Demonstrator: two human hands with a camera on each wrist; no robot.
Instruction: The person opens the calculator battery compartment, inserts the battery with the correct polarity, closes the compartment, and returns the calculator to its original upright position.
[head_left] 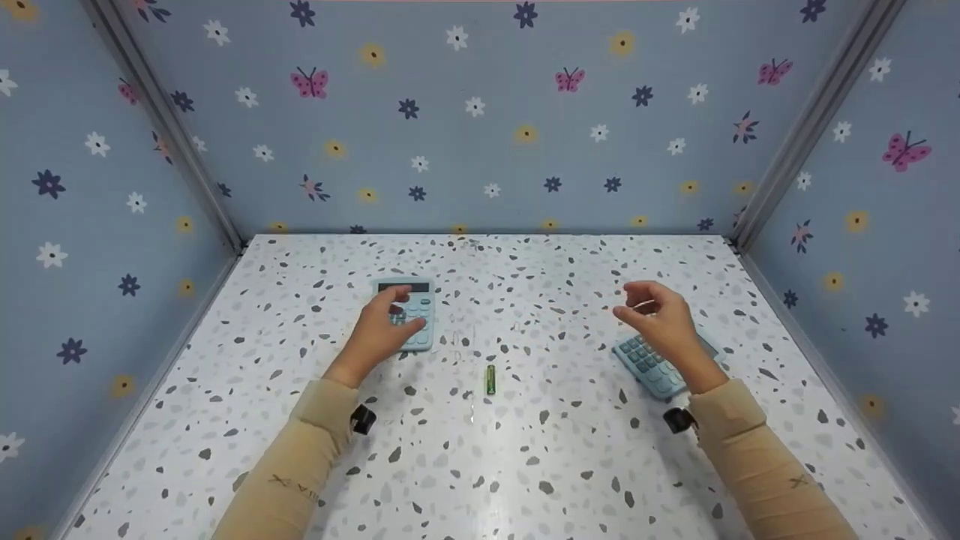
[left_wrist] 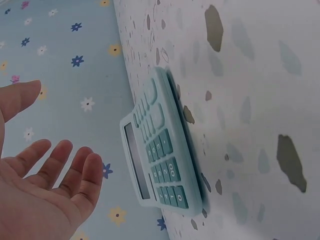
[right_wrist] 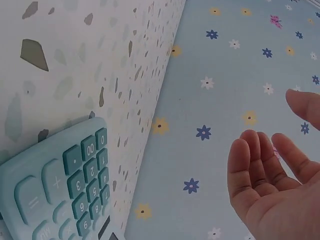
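My left hand [head_left: 382, 330] hovers over a light blue calculator [head_left: 420, 334], thumb and fingers apart and holding nothing. In the left wrist view that calculator [left_wrist: 165, 150] lies on the table beyond the loosely bent fingers [left_wrist: 82, 182]. My right hand [head_left: 660, 319] hangs over a second light blue calculator [head_left: 652, 367], which is turned at an angle and partly covered by the hand and wrist. Nothing is between the right thumb and the curved fingers [right_wrist: 245, 170]. A green battery [head_left: 490, 380] lies on the table between the two calculators.
The speckled white table [head_left: 525, 465] is bounded by a flowered blue panel [head_left: 480, 150] at the back and by similar panels on the left [head_left: 90, 247] and right [head_left: 885, 247]. Metal posts [head_left: 817, 120] stand at the corners. Each wrist wears a small black device [head_left: 364, 420].
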